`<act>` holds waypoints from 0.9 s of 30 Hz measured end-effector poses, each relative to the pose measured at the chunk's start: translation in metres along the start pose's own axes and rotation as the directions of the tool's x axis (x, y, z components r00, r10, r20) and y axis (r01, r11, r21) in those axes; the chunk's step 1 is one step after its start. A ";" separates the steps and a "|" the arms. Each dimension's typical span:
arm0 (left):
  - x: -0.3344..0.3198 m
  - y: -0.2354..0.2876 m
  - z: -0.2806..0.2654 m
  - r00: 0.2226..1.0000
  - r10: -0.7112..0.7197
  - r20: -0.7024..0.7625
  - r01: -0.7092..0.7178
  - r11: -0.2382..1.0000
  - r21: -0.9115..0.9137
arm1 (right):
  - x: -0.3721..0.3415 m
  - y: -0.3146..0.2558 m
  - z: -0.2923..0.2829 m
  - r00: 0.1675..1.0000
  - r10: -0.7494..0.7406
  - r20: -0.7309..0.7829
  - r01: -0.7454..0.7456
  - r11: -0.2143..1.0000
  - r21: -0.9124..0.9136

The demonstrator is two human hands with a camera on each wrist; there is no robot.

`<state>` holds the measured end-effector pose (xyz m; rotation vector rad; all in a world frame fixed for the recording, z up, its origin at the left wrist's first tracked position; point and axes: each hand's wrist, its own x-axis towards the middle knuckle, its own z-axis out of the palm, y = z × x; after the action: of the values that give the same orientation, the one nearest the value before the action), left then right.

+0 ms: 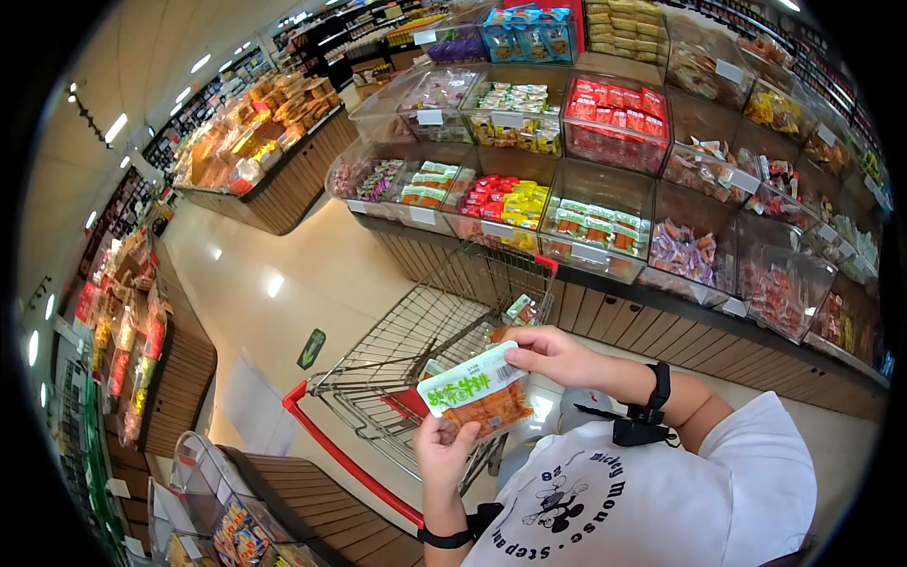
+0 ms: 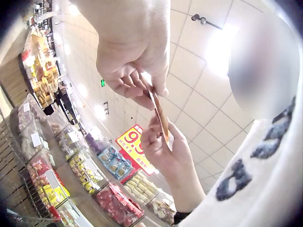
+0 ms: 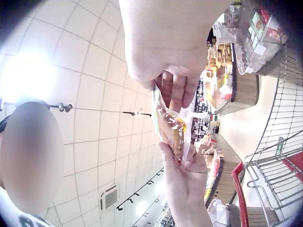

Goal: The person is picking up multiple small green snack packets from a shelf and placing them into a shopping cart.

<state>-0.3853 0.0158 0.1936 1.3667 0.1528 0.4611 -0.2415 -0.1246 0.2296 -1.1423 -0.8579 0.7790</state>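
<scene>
A flat clear packet (image 1: pixel 480 389) with a white and green label and reddish-brown food inside is held between both hands above a shopping cart. The left hand (image 1: pixel 444 455) pinches its lower left corner, thumb on the front. At its upper right corner the right hand (image 1: pixel 553 355) grips it, thumb over the label. The left wrist view shows the packet (image 2: pixel 161 113) nearly edge-on, with the left hand (image 2: pixel 135 56) above and the right hand (image 2: pixel 170 153) below. In the right wrist view the packet's (image 3: pixel 173 130) clear side shows, fingers of the right hand (image 3: pixel 168 52) behind it.
The wire cart (image 1: pixel 378 354) with a red handle (image 1: pixel 354 472) stands below the hands, some packets lying in it. Tiered clear bins (image 1: pixel 595 217) of wrapped snacks run along the far side and right. Other snack displays (image 1: pixel 260 132) stand at the left. A green arrow (image 1: pixel 311 349) marks the floor.
</scene>
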 end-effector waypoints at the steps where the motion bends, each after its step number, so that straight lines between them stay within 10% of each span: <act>1: 0.001 -0.002 -0.001 1.000 0.004 -0.007 -0.003 1.000 0.029 | 0.000 0.000 -0.001 1.000 0.000 0.005 0.000 1.000 -0.014; 3: 0.005 -0.006 -0.002 1.000 0.011 -0.014 -0.009 0.996 0.087 | 0.001 0.002 -0.004 1.000 -0.002 0.010 0.003 0.999 -0.044; 6: 0.027 0.004 0.029 0.963 -0.264 -0.060 0.220 0.894 -0.391 | 0.003 0.009 -0.014 0.999 0.026 0.028 -0.036 0.894 0.446; 9: 0.041 -0.036 0.024 0.802 -0.295 0.520 0.596 0.467 -0.654 | 0.010 0.028 -0.027 0.973 0.168 -0.156 -0.120 0.954 0.276; 13: 0.066 -0.084 0.053 0.611 -0.318 0.725 0.788 0.165 -0.593 | 0.001 0.067 -0.073 0.940 0.334 0.070 -0.335 0.864 0.376; 16: 0.094 -0.121 0.077 0.508 -0.293 0.810 0.852 0.031 -0.523 | -0.007 0.082 -0.108 0.925 0.357 -0.129 -0.297 0.892 0.339; 20: 0.130 -0.179 0.108 0.417 -0.688 0.593 0.905 0.256 -0.339 | -0.011 0.109 -0.177 0.819 0.333 -0.467 -0.253 0.940 0.228; 27: 0.231 -0.241 0.165 0.634 -0.743 0.214 0.763 0.646 -0.018 | 0.005 0.130 -0.379 0.400 0.170 -0.900 -0.251 0.965 0.071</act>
<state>-0.0615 -0.0714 0.0326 1.1031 0.5194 -0.3791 0.0833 -0.2543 0.0344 -1.5200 0.2142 0.2016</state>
